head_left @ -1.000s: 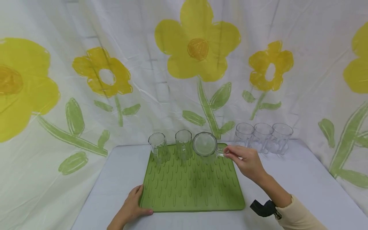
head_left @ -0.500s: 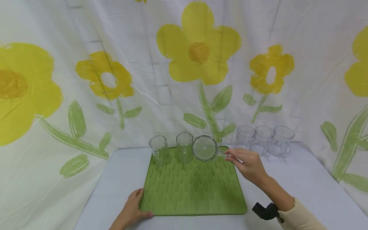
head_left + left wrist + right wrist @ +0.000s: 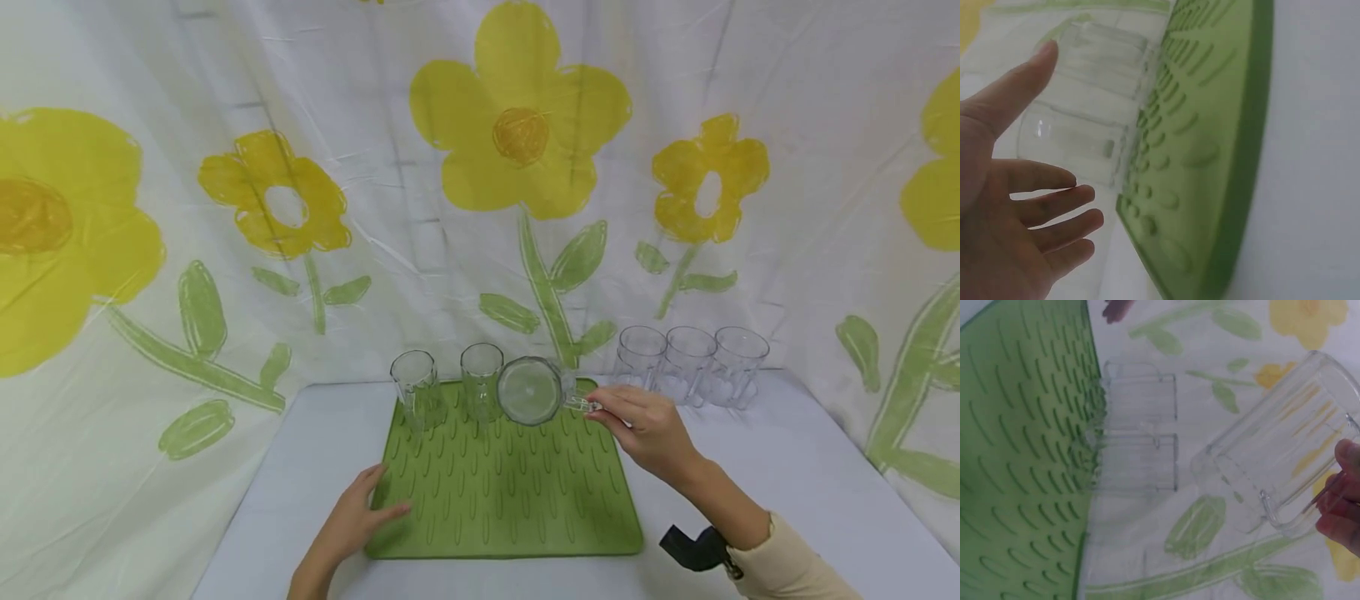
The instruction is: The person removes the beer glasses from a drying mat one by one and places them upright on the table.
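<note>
Counter (image 3: pixel 787 467) carries the green mat (image 3: pixel 510 500). Left hand (image 3: pixel 356 517) loose at the mat's left edge, grasping nothing, contact unclear. Right hand (image 3: pixel 648 429) pinches the held mug (image 3: pixel 528 390), which is over the mat's rear, right of the two standing mugs (image 3: pixel 420 387). Three clear mugs (image 3: pixel 686 358) sit right rear on the counter. Risk: one-sided pinch could let it swivel or slip, maybe knocking its neighbour. Long axis well off upright, roughly along the head view's sightline; can't tell which end faces us. Handle (image 3: pixel 579 403) points right.
</note>
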### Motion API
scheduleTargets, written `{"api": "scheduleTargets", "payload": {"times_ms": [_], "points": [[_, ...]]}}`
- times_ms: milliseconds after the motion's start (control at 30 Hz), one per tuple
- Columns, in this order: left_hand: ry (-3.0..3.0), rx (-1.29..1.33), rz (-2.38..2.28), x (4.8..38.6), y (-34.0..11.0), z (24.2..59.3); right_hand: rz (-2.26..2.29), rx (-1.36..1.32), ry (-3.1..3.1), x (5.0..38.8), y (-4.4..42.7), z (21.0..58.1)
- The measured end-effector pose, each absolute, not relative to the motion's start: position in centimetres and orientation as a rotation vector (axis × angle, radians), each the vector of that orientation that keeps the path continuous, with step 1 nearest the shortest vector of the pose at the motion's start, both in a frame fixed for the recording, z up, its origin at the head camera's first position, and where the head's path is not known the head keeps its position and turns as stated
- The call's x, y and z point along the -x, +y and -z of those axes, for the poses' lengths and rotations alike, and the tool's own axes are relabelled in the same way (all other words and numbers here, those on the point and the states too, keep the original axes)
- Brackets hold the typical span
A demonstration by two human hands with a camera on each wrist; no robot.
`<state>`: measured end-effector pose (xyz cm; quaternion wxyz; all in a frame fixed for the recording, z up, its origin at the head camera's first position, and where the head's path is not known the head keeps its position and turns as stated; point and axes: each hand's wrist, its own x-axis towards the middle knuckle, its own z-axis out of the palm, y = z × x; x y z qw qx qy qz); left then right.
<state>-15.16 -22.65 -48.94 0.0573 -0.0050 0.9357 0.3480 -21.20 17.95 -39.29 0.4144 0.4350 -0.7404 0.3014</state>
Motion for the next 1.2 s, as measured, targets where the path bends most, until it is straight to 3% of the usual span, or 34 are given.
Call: {"api": "scheduleTargets", "payload": {"times_ms": [500, 1200], "points": [[2.595, -0.137, -1.559, 17.9, -19.2, 45.7, -0.661, -1.151, -1.705, 21.1, 17.4, 38.9], [2.208, -0.451, -1.828, 20.9, -14.3, 41.3, -0.56, -1.187, -1.6, 20.0, 16.6, 39.9]]}}
